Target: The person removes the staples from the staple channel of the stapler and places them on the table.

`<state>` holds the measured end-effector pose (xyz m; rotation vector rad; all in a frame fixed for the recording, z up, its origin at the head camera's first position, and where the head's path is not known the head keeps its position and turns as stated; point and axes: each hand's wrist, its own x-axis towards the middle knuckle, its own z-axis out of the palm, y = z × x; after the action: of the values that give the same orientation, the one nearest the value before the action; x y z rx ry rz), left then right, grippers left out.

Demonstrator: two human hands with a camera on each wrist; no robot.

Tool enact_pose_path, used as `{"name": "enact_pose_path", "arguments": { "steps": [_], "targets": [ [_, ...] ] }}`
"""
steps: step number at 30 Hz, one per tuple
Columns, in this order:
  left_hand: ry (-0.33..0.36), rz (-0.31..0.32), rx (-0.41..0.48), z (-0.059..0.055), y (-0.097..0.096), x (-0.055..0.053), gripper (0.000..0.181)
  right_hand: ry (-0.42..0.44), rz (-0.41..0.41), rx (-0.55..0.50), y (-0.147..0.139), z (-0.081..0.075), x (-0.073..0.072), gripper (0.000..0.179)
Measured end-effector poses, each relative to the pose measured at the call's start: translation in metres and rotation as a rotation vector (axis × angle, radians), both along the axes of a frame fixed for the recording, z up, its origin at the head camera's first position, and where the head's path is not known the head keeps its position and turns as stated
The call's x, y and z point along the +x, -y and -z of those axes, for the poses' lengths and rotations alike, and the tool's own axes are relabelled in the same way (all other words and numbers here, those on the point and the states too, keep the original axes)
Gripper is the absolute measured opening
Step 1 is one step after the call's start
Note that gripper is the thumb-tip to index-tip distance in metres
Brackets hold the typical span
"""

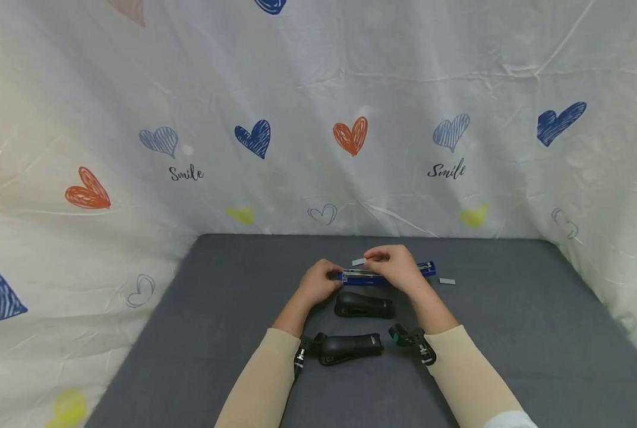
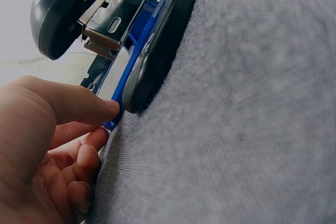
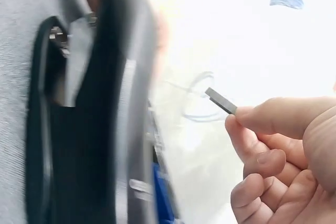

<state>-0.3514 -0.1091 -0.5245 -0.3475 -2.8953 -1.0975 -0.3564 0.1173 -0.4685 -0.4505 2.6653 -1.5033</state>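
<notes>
A long blue stapler [image 1: 427, 268] lies folded out on the grey table, its metal staple channel facing up. My left hand [image 1: 319, 282] is at its left end, and the left wrist view has thumb and finger pinching the blue base [image 2: 126, 80]. Above the stapler, my right hand [image 1: 395, 266] pinches a short grey strip of staples [image 3: 221, 100] between thumb and forefinger. Most of that strip sticks out past the fingertips. The right hand and forearm hide part of the stapler's middle in the head view.
Nearer me, a black stapler [image 1: 364, 305] lies just in front of the blue one. A second black stapler [image 1: 350, 348] sits closer still, between my forearms. Another staple strip [image 1: 447, 281] rests right of the blue stapler. A white curtain with printed hearts [image 1: 350, 137] hangs behind the table.
</notes>
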Motion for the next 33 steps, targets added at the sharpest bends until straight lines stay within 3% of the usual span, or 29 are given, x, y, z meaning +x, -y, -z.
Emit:
{"name": "enact_pose_path", "arguments": {
  "steps": [13,22,27,33],
  "targets": [
    [0.010,-0.006,-0.011,0.003,0.000,0.003,0.031,0.022,0.008,-0.030,-0.043,-0.027,0.009,0.028],
    [0.003,-0.005,0.000,0.003,0.001,-0.002,0.030,0.031,0.057,-0.007,-0.072,-0.044,0.010,0.035],
    [0.002,-0.005,-0.001,0.003,0.001,-0.001,0.030,0.061,0.101,-0.034,-0.088,-0.048,0.013,0.039],
    [-0.013,-0.004,-0.001,0.007,0.002,-0.003,0.030,0.068,0.134,0.031,-0.108,-0.047,0.011,0.044]
  ]
}}
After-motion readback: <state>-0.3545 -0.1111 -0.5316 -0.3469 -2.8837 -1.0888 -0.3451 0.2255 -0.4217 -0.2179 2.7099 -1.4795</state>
